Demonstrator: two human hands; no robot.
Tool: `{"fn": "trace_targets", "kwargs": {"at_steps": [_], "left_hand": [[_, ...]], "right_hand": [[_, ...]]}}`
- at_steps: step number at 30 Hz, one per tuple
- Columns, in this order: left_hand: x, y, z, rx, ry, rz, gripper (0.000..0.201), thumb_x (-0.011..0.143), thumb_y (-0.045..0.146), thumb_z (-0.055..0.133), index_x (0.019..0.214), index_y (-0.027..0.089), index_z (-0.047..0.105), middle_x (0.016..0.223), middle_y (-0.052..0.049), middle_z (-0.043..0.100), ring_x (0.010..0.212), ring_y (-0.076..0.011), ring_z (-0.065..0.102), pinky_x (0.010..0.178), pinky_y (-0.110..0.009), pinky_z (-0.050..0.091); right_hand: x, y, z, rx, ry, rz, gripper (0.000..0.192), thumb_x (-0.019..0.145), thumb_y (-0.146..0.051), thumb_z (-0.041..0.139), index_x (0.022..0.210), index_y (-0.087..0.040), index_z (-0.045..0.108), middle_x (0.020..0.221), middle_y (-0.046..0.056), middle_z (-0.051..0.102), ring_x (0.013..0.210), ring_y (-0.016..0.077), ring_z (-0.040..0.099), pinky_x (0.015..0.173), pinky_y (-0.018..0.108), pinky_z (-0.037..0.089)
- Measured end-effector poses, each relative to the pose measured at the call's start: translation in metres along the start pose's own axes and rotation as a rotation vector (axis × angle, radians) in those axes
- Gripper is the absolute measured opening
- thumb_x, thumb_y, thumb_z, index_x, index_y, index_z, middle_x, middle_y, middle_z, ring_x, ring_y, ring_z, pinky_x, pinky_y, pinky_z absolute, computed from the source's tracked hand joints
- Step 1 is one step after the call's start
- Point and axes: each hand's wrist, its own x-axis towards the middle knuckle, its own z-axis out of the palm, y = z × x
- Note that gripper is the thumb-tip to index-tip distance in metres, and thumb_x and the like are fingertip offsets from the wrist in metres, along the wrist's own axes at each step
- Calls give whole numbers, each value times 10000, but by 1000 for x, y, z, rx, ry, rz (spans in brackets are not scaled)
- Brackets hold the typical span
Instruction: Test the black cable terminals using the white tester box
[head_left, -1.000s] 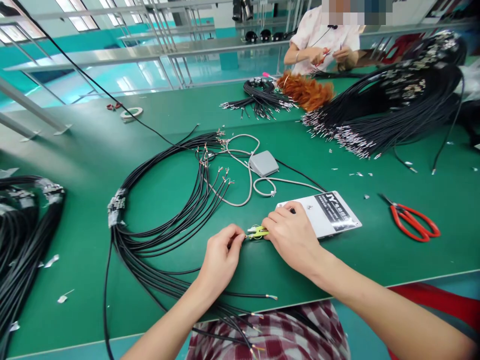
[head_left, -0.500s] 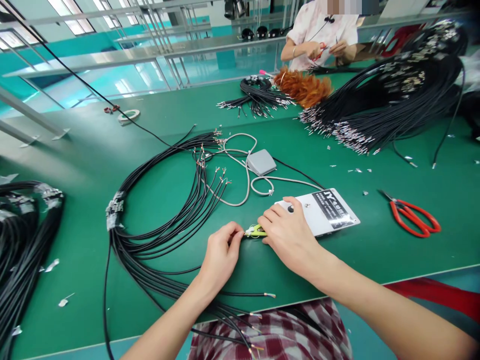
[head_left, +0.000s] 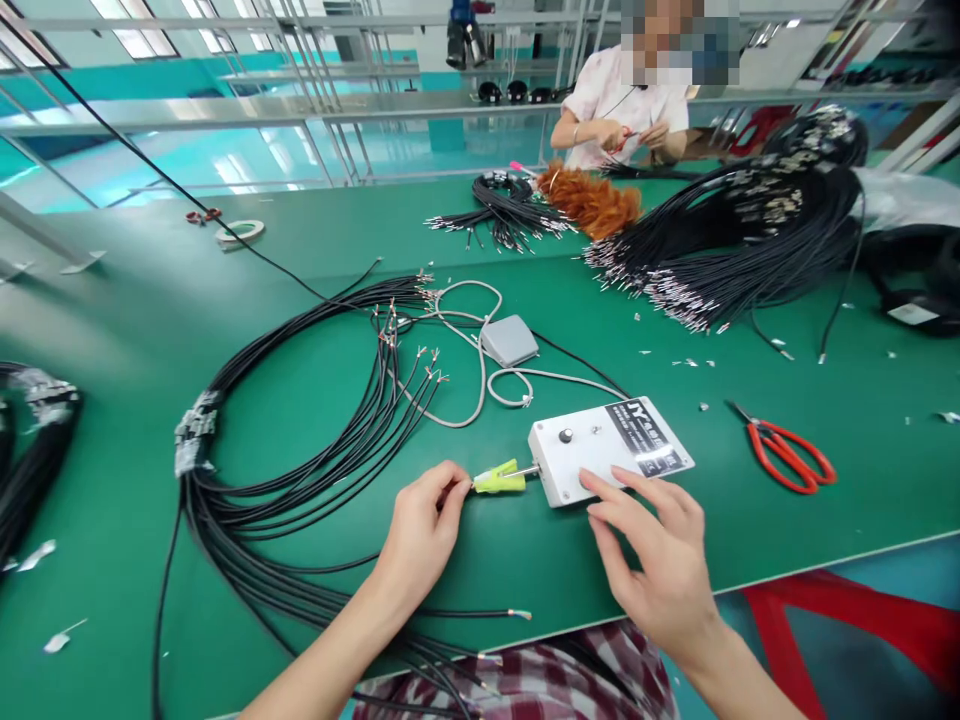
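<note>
My left hand [head_left: 421, 522] is closed in a pinch on the end of a black cable, mostly hidden by the fingers, right at the tip of a yellow-green clip [head_left: 501, 477]. That clip sits on a metal shaft coming out of a white box [head_left: 574, 465] with a black knob and a dark label. Over the box's front edge is my right hand [head_left: 654, 550], fingers spread and holding nothing; its fingertips are at the box top. A bundle of black cables [head_left: 247, 500], taped at the left, curves around beside my left hand, several with bared wire ends.
Red-handled pliers [head_left: 791, 455] lie to the right. Behind the box are a grey pedal [head_left: 510, 340] and its looped cord. A large cable pile [head_left: 750, 230] and orange ties [head_left: 589, 200] lie farther back. Across the table a person [head_left: 622, 110] holds a red-handled tool.
My right hand has let go of the yellow-green clip and moved right and down, opening its fingers. My left hand keeps its pinch at the clip tip. The view has shifted slightly.
</note>
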Motion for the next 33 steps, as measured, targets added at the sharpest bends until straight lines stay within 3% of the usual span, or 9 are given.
{"fn": "trace_targets", "kwargs": {"at_steps": [5, 10, 14, 18, 22, 25, 29, 31, 33], "left_hand": [[-6, -2, -6, 28, 7, -19, 201, 897, 273, 463, 743, 204, 572, 677, 9, 552, 639, -166, 493, 609, -257, 360], [-11, -6, -17, 5, 20, -60, 228, 910, 331, 445, 760, 201, 558, 651, 17, 510, 612, -160, 490, 565, -241, 376], [-12, -9, -25, -5, -42, -61, 194, 868, 340, 486, 835, 185, 597, 679, 2, 567, 598, -160, 532, 559, -243, 428], [-6, 0, -47, 104, -51, 3, 140, 789, 274, 577, 677, 190, 595, 674, -6, 570, 602, -160, 521, 576, -253, 409], [24, 16, -81, 133, 232, 36, 244, 832, 368, 579, 657, 202, 545, 510, 64, 422, 463, -117, 396, 473, -228, 305], [64, 13, -97, 18, 481, 52, 214, 882, 405, 498, 779, 217, 500, 508, 89, 407, 431, -112, 435, 470, -214, 357], [97, -10, -91, 23, 519, 80, 280, 828, 426, 529, 968, 186, 497, 635, 33, 549, 556, -173, 591, 577, -298, 503], [85, -18, -78, 45, 492, 104, 356, 781, 403, 588, 1038, 167, 520, 777, -36, 618, 707, -224, 643, 676, -371, 537], [53, -19, -63, 80, 445, 146, 331, 798, 353, 602, 1079, 184, 557, 949, -84, 641, 902, -255, 634, 834, -422, 514]], "right_hand": [[-1, 6, 10, -51, 82, 2, 118, 899, -116, 608, 870, -231, 615, 1028, -1, 772, 1039, 246, 636, 1048, 519, 325], [-3, 8, 6, -38, 65, -43, 184, 860, -61, 614, 939, -227, 616, 1032, 47, 769, 1089, 272, 602, 1026, 530, 365], [-13, -4, 2, 72, 58, -126, 255, 828, -35, 588, 1004, -216, 620, 1060, 73, 759, 1090, 249, 623, 959, 457, 455], [-25, -17, 12, 213, -58, -276, 239, 831, -46, 532, 989, -197, 628, 1017, 66, 769, 968, 197, 692, 808, 341, 564], [-25, -21, 26, 256, -63, -247, 224, 845, -44, 511, 977, -181, 629, 969, 72, 775, 883, 191, 722, 727, 302, 619], [-21, -22, 30, 238, -27, -257, 197, 845, -57, 525, 954, -179, 636, 925, 66, 780, 819, 197, 738, 675, 289, 639], [-22, -17, 35, 188, 27, -302, 185, 849, -64, 525, 928, -186, 639, 875, 50, 784, 743, 195, 747, 628, 268, 647], [-24, -14, 38, 174, 32, -286, 184, 846, -65, 536, 924, -197, 638, 872, 45, 785, 739, 195, 748, 629, 259, 648], [-26, -14, 39, 195, 24, -259, 203, 840, -56, 540, 945, -199, 639, 894, 53, 784, 768, 200, 748, 653, 265, 651]]}}
